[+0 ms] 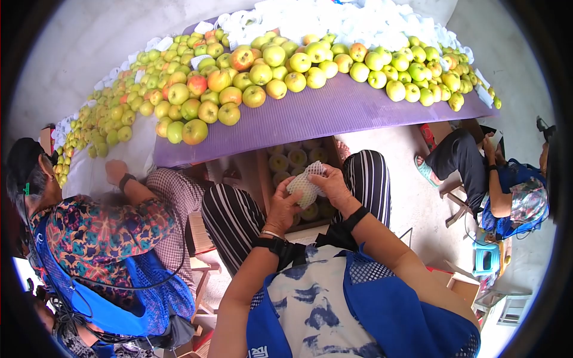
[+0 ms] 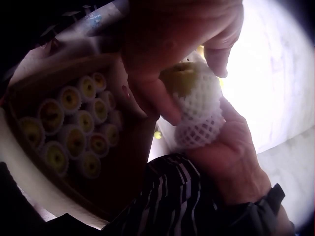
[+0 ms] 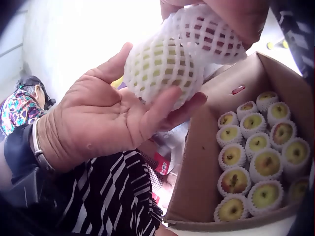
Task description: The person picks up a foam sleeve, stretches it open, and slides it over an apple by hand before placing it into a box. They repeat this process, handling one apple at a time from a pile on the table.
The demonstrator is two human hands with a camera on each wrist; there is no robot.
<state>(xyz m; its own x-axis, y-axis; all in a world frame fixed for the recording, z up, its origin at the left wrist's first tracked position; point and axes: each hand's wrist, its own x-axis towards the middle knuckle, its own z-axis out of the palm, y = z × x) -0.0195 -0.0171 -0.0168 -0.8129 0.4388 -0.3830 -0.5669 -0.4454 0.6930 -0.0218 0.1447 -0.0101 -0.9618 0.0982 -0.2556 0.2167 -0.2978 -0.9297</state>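
- At the centre of the head view, both hands hold an apple (image 1: 305, 186) half wrapped in a white foam net (image 3: 170, 61).
- The left hand (image 1: 280, 209) cups it from below, fingers curled round the net.
- The right hand (image 1: 332, 186) pinches the net's top edge.
- Just beneath sits a cardboard box (image 3: 206, 162) of netted apples (image 3: 256, 162).
- Loose apples (image 1: 250, 77) cover the purple mat (image 1: 316, 116) in the upper frame.

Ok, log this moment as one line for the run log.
left hand: holds apple | right hand: holds foam net on apple | apple: partly sleeved in foam net | box: open, rows of netted apples inside
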